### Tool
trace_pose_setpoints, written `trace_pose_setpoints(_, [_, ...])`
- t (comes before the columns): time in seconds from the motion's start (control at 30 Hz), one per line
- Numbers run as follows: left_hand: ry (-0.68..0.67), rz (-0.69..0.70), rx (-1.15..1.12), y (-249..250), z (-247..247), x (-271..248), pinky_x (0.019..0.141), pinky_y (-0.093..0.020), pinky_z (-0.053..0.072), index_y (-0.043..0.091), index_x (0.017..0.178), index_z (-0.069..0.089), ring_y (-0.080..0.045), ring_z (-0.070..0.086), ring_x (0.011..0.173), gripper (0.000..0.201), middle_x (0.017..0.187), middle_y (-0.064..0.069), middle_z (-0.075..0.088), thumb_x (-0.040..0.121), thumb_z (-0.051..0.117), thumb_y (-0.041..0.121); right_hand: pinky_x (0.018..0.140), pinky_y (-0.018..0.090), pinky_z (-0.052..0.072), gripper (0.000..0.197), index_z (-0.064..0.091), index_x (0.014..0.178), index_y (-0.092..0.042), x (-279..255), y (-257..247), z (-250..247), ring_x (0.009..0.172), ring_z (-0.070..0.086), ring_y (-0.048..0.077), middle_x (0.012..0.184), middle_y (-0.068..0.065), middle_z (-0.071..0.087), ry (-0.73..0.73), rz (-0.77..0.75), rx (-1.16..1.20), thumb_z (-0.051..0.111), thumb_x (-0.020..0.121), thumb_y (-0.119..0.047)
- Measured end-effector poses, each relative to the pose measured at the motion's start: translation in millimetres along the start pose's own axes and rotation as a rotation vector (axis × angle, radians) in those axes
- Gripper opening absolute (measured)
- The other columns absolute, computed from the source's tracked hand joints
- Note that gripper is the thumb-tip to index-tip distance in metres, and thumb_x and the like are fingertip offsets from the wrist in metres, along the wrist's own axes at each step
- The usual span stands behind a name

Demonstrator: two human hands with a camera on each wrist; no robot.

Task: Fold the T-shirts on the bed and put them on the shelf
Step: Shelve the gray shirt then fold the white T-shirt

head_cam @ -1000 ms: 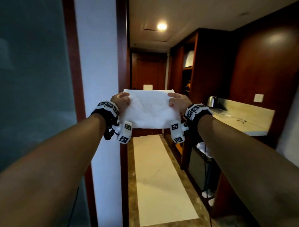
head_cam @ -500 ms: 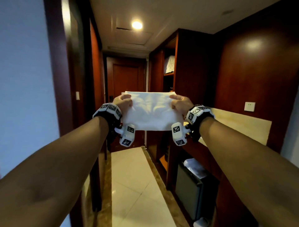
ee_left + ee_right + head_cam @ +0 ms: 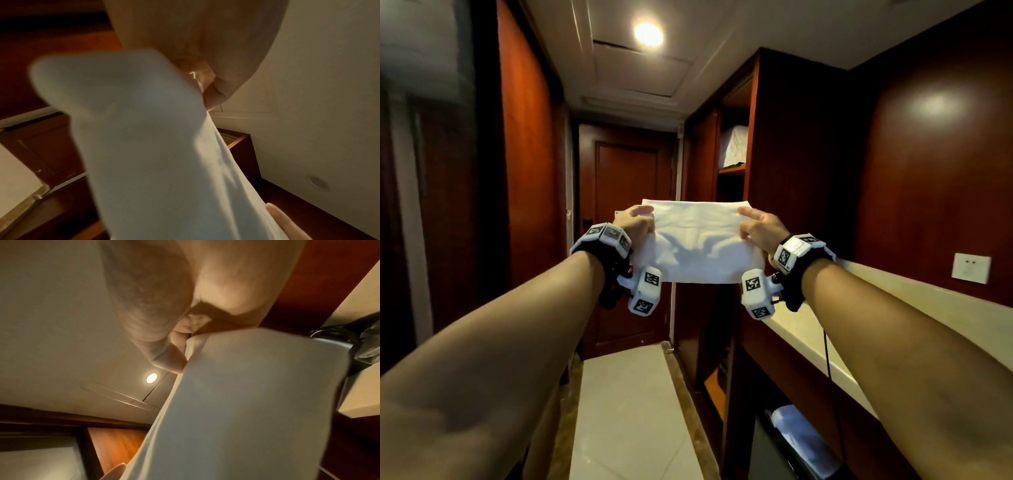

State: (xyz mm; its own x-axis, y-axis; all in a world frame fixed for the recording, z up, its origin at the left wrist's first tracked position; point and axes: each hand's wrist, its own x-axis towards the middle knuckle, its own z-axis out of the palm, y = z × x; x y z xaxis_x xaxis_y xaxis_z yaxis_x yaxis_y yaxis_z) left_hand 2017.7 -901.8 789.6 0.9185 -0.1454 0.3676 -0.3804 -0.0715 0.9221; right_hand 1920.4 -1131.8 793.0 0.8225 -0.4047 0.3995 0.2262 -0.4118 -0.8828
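Note:
A folded white T-shirt (image 3: 698,241) is held flat at chest height in a narrow hallway. My left hand (image 3: 637,222) grips its left edge and my right hand (image 3: 758,228) grips its right edge, thumbs on top. From below, the left wrist view shows the T-shirt (image 3: 156,154) under my left hand (image 3: 205,86), and the right wrist view shows the T-shirt (image 3: 246,402) pinched by my right hand (image 3: 174,353). The open wooden shelf (image 3: 731,169) stands ahead on the right with a white folded stack (image 3: 736,144) on it.
A dark wooden door (image 3: 630,240) closes the hallway end. A beige counter (image 3: 842,342) runs along the right wall, with a wall socket (image 3: 971,272) above. A dark cabinet with a bag (image 3: 798,435) sits under the counter. Pale floor tiles (image 3: 626,411) lead forward.
I have walked forward along the hallway with the T-shirt held in both hands. The shelf and the door are nearer and larger; the grip is unchanged.

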Motion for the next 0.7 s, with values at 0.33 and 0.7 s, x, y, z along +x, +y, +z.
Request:
trace_pose_setpoints(0.33, [0.015,0.134,0.014,-66,69,266,0.052,0.001,0.038,0.008,0.124,0.061,-0.011,0.053,0.096,0.046,0.11,-0.002,0.061,0.082,0.051,-0.007,0.079,0.019,0.046,0.063,0.052,0.138,-0.011,254,69,45,0.111,0.055,0.017,0.134,0.005,0.057,0.04,-0.074,-0.001,0.049,0.078,0.008])
trace_pose_setpoints(0.7, [0.053,0.214,-0.01,-120,145,527,0.052,-0.001,0.04,-0.002,0.122,0.061,-0.012,0.054,0.094,0.046,0.121,-0.014,0.062,0.081,0.042,-0.013,0.097,0.022,0.044,0.057,0.052,0.138,-0.009,522,146,88,0.121,0.051,0.016,0.141,0.004,0.052,0.09,-0.183,-0.03,0.05,0.082,0.002])
